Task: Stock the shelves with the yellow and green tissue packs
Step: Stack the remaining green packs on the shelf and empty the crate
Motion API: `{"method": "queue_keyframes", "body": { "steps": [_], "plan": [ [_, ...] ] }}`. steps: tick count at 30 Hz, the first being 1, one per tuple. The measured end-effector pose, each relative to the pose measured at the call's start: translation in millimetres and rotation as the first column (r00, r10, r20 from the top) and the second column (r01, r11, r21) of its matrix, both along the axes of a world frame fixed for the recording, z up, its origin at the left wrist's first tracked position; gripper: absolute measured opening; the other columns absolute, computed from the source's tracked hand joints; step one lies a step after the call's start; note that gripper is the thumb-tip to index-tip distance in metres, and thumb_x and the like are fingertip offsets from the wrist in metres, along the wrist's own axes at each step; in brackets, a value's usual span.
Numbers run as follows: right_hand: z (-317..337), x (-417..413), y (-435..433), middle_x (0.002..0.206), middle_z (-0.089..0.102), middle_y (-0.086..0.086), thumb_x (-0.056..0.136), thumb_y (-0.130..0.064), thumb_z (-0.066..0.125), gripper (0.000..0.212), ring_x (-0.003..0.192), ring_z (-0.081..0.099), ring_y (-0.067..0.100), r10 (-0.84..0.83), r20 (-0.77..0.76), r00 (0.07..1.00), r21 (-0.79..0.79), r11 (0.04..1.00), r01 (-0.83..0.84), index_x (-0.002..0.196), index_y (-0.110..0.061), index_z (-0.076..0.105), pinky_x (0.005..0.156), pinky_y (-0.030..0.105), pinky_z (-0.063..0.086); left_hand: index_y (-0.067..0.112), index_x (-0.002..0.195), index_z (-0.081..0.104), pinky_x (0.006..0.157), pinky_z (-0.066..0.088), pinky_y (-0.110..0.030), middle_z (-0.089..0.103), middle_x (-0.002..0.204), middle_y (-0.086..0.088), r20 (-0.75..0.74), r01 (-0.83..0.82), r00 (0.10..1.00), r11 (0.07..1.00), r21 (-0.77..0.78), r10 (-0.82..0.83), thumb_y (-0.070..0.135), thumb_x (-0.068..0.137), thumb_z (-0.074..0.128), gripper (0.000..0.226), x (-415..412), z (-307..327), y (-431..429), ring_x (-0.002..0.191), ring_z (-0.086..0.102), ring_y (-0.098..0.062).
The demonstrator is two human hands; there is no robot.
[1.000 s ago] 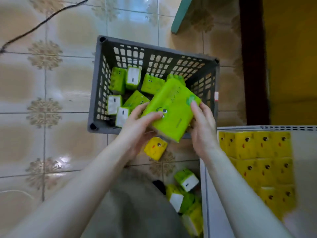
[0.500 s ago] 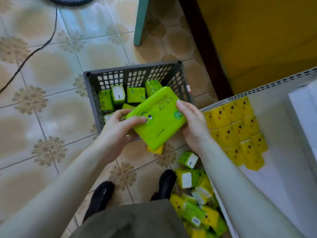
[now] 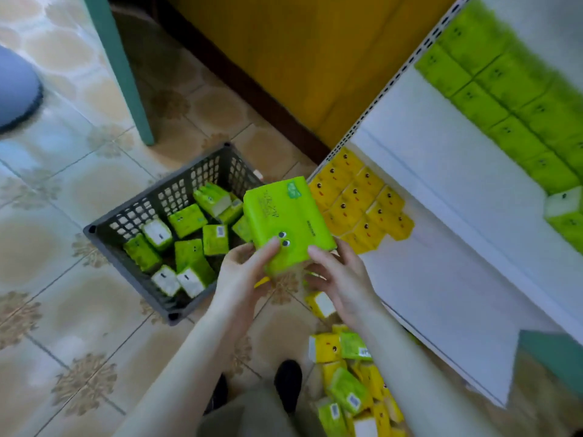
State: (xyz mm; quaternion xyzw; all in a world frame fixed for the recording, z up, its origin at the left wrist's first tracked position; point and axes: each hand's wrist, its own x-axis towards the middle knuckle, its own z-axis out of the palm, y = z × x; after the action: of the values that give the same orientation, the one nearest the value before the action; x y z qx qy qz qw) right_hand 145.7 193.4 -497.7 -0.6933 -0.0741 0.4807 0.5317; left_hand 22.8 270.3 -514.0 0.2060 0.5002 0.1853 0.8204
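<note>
A green tissue pack (image 3: 285,220) with two googly eyes is held up in the middle of the view. My left hand (image 3: 244,271) grips its near left corner and my right hand (image 3: 339,279) holds its near right edge. Below and left of it, a grey crate (image 3: 126,216) on the floor holds several green packs (image 3: 189,244). Yellow packs (image 3: 359,200) lie in rows on the lower white shelf (image 3: 448,279). Green packs (image 3: 511,99) fill the upper shelf at the top right.
A heap of loose yellow and green packs (image 3: 350,383) lies on the tiled floor beside my black shoes (image 3: 287,383). A teal post (image 3: 123,74) stands behind the crate. A yellow wall (image 3: 299,42) runs along the back.
The view has swung up and right, bringing the upper shelf into sight. Both hands have carried the green pack rightward, away from the crate, and turned it so its eyes face me.
</note>
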Motion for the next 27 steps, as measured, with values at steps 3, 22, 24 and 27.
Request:
{"method": "queue_keyframes", "body": {
  "steps": [3, 22, 24, 27],
  "plan": [
    [23.6, 25.0, -23.0, 0.083, 0.064, 0.002, 0.079, -0.006, 0.067, 0.025, 0.066, 0.061, 0.012, -0.015, 0.029, 0.999, 0.016, 1.0, 0.014, 0.098, -0.021, 0.061, 0.059, 0.026, 0.048, 0.031, 0.135, 0.04, 0.091, 0.05, -0.05, 0.061, 0.12, 0.0, 0.03, 0.008, 0.999, 0.996, 0.09, -0.011, 0.044, 0.063, 0.08, 0.083, 21.5, 18.2, 4.3, 0.105, 0.063, -0.026],
    [82.4, 151.4, -160.3, 0.089, 0.066, -0.004, 0.089, -0.031, 0.059, 0.028, 0.08, 0.066, 0.018, -0.388, 0.292, 0.874, 0.031, 0.917, 0.397, 0.115, -0.02, 0.057, 0.066, 0.027, 0.051, 0.021, 0.099, 0.052, 0.074, 0.05, -0.033, 0.061, 0.097, -0.002, 0.001, 0.286, 0.948, 0.849, 0.445, -0.319, 0.028, 0.091, 0.057, 0.012, 240.4, 84.8, -100.2, 0.08, 0.059, -0.012],
    [85.0, 187.0, -167.8, 0.088, 0.064, 0.0, 0.091, -0.032, 0.057, 0.029, 0.075, 0.066, 0.02, -0.428, 0.276, 0.86, 0.024, 0.898, 0.439, 0.114, -0.015, 0.057, 0.063, 0.025, 0.051, 0.02, 0.109, 0.052, 0.083, 0.047, -0.035, 0.06, 0.109, -0.008, -0.135, 0.403, 0.903, 0.692, 0.599, -0.409, 0.031, 0.092, 0.055, 0.021, 271.6, 82.5, -104.5, 0.093, 0.059, -0.023],
    [79.4, 239.1, -175.2, 0.087, 0.064, 0.003, 0.093, -0.035, 0.053, 0.027, 0.069, 0.065, 0.019, -0.445, 0.32, 0.837, -0.007, 0.882, 0.472, 0.107, -0.013, 0.058, 0.06, 0.024, 0.05, 0.012, 0.125, 0.053, 0.082, 0.04, -0.032, 0.059, 0.114, -0.015, -0.389, 0.535, 0.82, 0.323, 0.78, -0.419, 0.033, 0.094, 0.05, 0.037, 316.9, 76.9, -107.1, 0.108, 0.054, -0.032]
  ]
}}
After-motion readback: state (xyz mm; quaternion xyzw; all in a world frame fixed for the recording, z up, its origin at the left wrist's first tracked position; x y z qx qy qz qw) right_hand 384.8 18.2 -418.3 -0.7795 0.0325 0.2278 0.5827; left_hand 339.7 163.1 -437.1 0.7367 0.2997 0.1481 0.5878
